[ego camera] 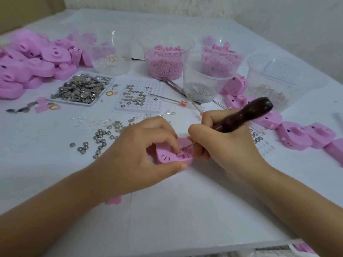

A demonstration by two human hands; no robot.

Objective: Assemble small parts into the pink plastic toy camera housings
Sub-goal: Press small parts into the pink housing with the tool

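In the head view, a pink toy camera housing (pixel 165 157) is pinned on the white table (pixel 185 210) by the left hand (pixel 137 151). The fingers are curled round it, thumb at the near side and a fingertip at the open compartment, seemingly to keep it steady. A wooden-handled pick (pixel 241 115) is gripped pen-fashion by the closed right hand (pixel 226 145), its thin tip slanted into that compartment, so the housing is touched by the left fingers, with the right fingers just beside its right end.

white sheet (pixel 185 201) over the whole table; rough white wall (pixel 278 19) behind; tweezers (pixel 171 84) lying just beside a clear tub (pixel 194 75)
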